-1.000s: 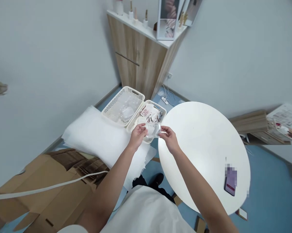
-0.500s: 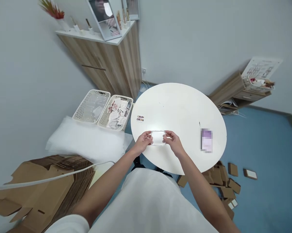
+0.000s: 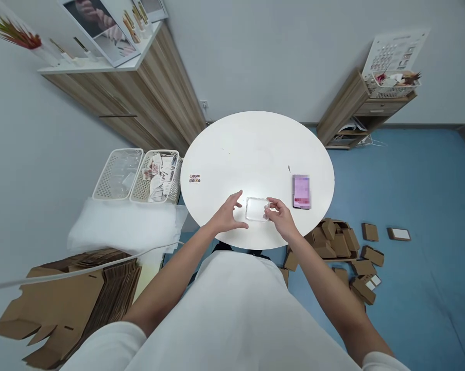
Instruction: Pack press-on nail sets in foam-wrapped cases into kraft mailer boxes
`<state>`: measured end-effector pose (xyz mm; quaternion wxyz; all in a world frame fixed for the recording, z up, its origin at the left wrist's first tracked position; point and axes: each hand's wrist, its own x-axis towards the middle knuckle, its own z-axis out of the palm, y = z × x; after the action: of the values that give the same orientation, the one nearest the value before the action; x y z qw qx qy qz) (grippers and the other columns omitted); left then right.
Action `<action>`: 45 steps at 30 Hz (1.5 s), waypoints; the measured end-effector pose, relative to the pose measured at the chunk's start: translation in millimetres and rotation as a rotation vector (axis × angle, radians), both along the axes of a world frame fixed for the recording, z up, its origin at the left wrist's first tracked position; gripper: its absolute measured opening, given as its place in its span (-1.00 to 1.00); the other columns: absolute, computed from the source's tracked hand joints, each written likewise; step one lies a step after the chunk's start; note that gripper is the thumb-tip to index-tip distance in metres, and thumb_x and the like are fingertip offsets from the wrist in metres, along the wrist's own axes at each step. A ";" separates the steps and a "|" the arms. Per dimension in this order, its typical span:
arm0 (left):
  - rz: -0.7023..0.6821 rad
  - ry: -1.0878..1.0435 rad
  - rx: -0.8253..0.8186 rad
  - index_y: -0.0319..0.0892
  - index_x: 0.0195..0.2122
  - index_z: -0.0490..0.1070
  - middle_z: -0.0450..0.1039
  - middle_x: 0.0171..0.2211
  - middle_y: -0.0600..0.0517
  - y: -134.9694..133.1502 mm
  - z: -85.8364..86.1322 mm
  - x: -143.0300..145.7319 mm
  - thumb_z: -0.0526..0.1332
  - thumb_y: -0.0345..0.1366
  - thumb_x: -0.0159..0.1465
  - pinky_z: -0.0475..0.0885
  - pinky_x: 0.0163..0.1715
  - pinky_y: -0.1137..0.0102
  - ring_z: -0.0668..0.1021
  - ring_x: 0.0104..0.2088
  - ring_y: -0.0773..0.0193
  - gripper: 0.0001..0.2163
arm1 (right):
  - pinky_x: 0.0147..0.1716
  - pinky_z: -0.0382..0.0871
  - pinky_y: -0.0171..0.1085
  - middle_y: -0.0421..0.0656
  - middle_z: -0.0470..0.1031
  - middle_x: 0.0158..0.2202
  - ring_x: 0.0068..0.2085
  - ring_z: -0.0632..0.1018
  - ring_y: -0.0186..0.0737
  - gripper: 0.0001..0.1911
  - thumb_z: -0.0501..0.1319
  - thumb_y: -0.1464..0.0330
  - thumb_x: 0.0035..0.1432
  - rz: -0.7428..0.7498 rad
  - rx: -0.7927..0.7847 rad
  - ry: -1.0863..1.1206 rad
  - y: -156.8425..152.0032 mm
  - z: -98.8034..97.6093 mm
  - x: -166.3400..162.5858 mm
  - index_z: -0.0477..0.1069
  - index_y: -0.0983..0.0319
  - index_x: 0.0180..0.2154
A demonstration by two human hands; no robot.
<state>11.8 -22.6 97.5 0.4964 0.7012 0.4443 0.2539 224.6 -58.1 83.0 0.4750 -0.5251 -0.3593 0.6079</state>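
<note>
A small clear plastic box (image 3: 256,209) lies on the near part of the round white table (image 3: 255,149). My right hand (image 3: 279,215) pinches the box's right edge with its fingertips. My left hand (image 3: 229,216) hovers just left of the box with fingers spread apart, close to it but not gripping it. A small strip of coloured nail tips (image 3: 194,178) lies on the table's left side. A phone (image 3: 301,191) rests on the table's right side.
Two white baskets (image 3: 116,175) stand on the floor at the left, one with clear bags, one with small packets. White foam sheets (image 3: 124,229) and flat cardboard (image 3: 81,293) lie beside them. Small brown boxes (image 3: 348,252) litter the blue floor at the right. Wooden cabinets stand against the wall.
I turned from the baskets to the table and brought the clear box down onto it. My left hand has let go and opened; my right hand still pinches the box.
</note>
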 end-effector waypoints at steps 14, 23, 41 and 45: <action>-0.175 -0.064 0.048 -0.04 0.12 0.15 0.33 -0.10 -0.05 14.8 2.5 -12.6 0.41 -0.22 -0.23 0.33 -0.24 0.32 0.41 -0.35 0.30 -0.17 | -0.33 0.36 -0.21 -0.13 0.31 -0.13 -0.41 0.47 -0.34 -0.54 0.23 0.19 -0.07 -0.024 0.006 -0.191 -9.4 13.2 -25.0 0.27 0.16 -0.10; -0.170 -0.168 -0.039 -0.05 0.00 0.26 0.35 -0.23 0.02 30.1 -2.7 -44.5 0.39 -0.28 -0.21 0.32 -0.23 0.33 0.40 -0.33 0.29 -0.32 | -0.16 0.34 -0.10 -0.05 0.15 0.12 -0.14 0.46 -0.18 -0.47 0.25 0.20 -0.09 0.033 0.213 -0.485 -5.2 21.4 -55.6 0.19 0.08 -0.04; -0.116 -0.417 -0.440 -0.03 0.19 -0.03 0.39 -0.22 -0.04 9.9 -15.6 -10.8 0.36 -0.36 -0.10 0.36 -0.22 0.26 0.48 -0.29 0.29 -0.16 | -0.09 0.28 0.00 -0.04 0.22 0.08 0.06 0.32 -0.01 -0.57 0.25 0.31 -0.13 0.403 0.454 -0.818 7.2 31.5 -14.1 0.26 0.13 -0.15; -0.113 -0.391 -0.442 -0.02 0.19 -0.01 0.39 -0.22 -0.04 6.3 -10.5 7.6 0.38 -0.37 -0.12 0.35 -0.19 0.25 0.48 -0.28 0.29 -0.15 | -0.09 0.29 -0.01 -0.02 0.21 0.08 0.06 0.31 0.00 -0.54 0.25 0.31 -0.14 0.433 0.478 -0.797 4.5 26.0 6.2 0.24 0.13 -0.12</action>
<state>19.4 -16.3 87.0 0.7266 0.5376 0.3450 0.2532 230.8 -53.6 109.0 0.2710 -0.5061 -0.7422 0.3458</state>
